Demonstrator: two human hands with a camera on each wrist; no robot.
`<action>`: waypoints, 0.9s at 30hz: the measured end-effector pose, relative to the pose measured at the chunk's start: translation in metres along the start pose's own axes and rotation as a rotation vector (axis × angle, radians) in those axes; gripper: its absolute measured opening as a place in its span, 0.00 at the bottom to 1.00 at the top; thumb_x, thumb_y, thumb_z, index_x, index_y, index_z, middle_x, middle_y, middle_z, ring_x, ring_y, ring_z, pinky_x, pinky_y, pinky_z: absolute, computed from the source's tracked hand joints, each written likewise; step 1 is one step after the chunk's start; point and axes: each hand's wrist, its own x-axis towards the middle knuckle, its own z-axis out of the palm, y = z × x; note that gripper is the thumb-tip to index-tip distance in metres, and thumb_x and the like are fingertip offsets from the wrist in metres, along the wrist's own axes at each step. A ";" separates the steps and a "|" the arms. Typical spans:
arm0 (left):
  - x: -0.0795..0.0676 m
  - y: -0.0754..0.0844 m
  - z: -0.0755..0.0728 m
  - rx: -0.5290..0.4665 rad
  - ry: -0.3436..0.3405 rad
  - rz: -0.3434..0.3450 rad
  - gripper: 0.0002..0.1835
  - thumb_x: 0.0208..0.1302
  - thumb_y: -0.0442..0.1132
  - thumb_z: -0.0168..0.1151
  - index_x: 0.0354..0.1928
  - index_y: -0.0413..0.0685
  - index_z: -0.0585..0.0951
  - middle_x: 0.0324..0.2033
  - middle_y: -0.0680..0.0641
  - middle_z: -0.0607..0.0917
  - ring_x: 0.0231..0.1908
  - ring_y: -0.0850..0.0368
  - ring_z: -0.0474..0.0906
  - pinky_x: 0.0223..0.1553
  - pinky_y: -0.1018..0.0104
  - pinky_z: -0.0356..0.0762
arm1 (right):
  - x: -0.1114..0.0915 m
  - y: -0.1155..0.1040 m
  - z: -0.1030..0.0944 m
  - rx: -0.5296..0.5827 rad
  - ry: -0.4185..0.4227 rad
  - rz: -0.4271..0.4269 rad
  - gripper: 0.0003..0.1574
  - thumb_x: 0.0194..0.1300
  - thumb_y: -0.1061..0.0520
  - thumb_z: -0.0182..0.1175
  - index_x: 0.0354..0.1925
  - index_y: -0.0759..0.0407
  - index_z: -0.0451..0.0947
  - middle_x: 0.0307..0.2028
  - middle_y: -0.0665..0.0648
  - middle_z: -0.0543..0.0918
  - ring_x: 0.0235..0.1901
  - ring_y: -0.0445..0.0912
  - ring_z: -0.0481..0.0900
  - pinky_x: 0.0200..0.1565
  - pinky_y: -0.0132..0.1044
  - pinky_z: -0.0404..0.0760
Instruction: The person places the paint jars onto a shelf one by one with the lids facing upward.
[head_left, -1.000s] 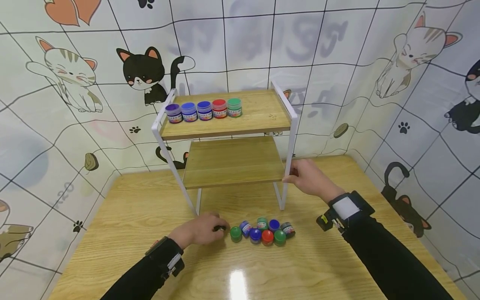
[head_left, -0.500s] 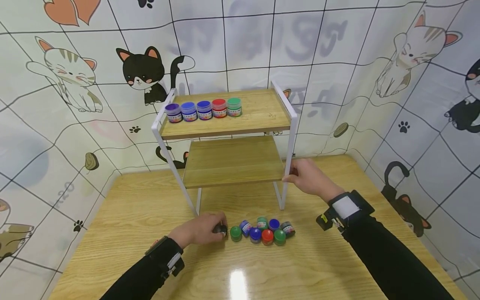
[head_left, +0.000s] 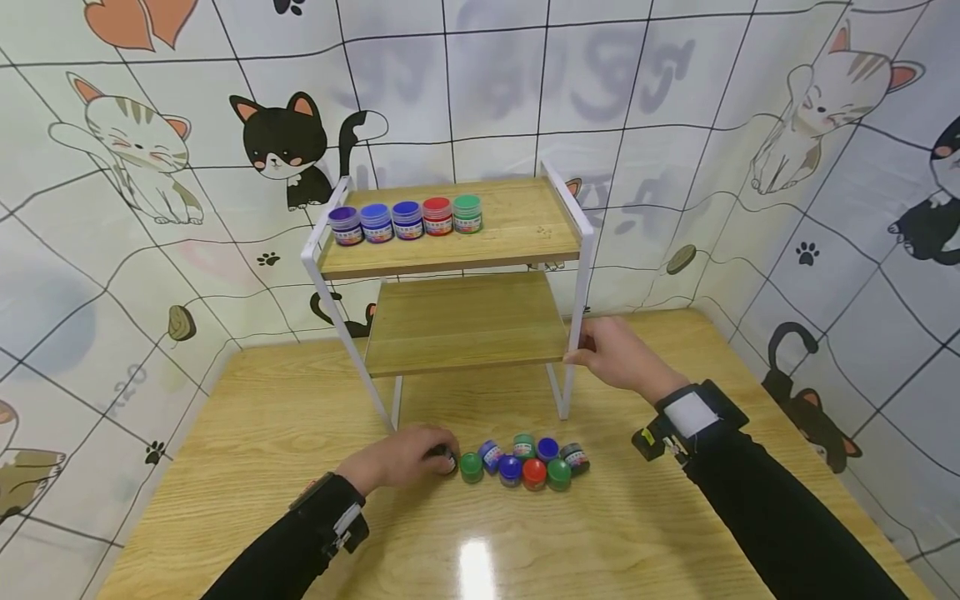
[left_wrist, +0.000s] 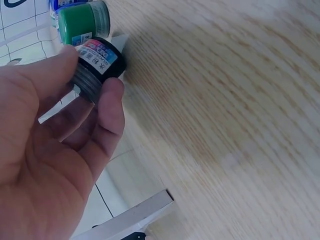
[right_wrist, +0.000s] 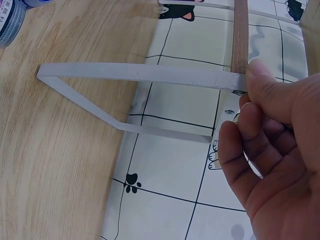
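Note:
My left hand (head_left: 405,457) pinches a small black paint jar (left_wrist: 102,60) between thumb and fingers, low over the table. In the left wrist view the jar lies tipped, its printed label showing. A green-lidded paint jar (head_left: 472,467) is right beside it, at the left end of a loose cluster. My right hand (head_left: 618,354) grips the white right leg (right_wrist: 150,72) of a two-tier rack, thumb at the lower board's edge. On the rack's upper board (head_left: 517,225) stand purple, blue, red and green paint jars in a row.
The cluster on the table includes a blue jar (head_left: 511,471), a red jar (head_left: 535,474) and a tipped dark jar (head_left: 575,459). The rack's lower board (head_left: 465,325) is bare wood. A cat-patterned sheet (head_left: 495,92) rises behind the table (head_left: 600,533).
My left fingers have shifted around the black jar, which stays close to the green one. The right hand keeps its grip on the rack leg.

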 end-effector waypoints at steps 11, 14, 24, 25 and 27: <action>0.000 0.000 -0.003 -0.006 -0.033 -0.033 0.17 0.67 0.36 0.58 0.56 0.44 0.77 0.51 0.48 0.81 0.52 0.54 0.75 0.54 0.55 0.75 | 0.001 0.001 0.000 0.000 -0.002 0.009 0.05 0.61 0.60 0.64 0.36 0.62 0.80 0.29 0.55 0.82 0.29 0.46 0.77 0.32 0.41 0.78; 0.001 0.001 -0.003 0.008 -0.036 -0.027 0.16 0.67 0.35 0.58 0.56 0.45 0.77 0.49 0.49 0.81 0.51 0.54 0.75 0.53 0.55 0.75 | 0.000 0.001 0.001 -0.002 -0.008 0.015 0.05 0.61 0.60 0.64 0.36 0.62 0.79 0.28 0.55 0.82 0.29 0.46 0.76 0.32 0.41 0.78; 0.002 0.005 -0.008 0.047 -0.062 -0.040 0.15 0.67 0.36 0.57 0.54 0.48 0.77 0.49 0.51 0.79 0.50 0.56 0.73 0.53 0.54 0.74 | 0.000 0.001 0.001 -0.003 -0.009 0.008 0.06 0.61 0.60 0.65 0.36 0.63 0.79 0.27 0.55 0.81 0.28 0.47 0.75 0.31 0.39 0.76; 0.002 0.006 -0.009 0.052 -0.062 -0.040 0.15 0.67 0.35 0.57 0.55 0.48 0.77 0.49 0.51 0.79 0.50 0.56 0.73 0.53 0.54 0.74 | 0.000 0.001 0.001 -0.002 -0.008 0.008 0.06 0.61 0.60 0.65 0.36 0.63 0.79 0.27 0.55 0.81 0.27 0.46 0.75 0.31 0.39 0.76; 0.002 0.007 -0.011 0.056 -0.062 -0.036 0.15 0.67 0.34 0.57 0.55 0.48 0.77 0.49 0.51 0.79 0.50 0.56 0.73 0.53 0.54 0.74 | 0.000 0.001 0.000 -0.002 -0.007 0.008 0.06 0.61 0.60 0.65 0.36 0.63 0.79 0.27 0.55 0.81 0.27 0.46 0.75 0.31 0.39 0.76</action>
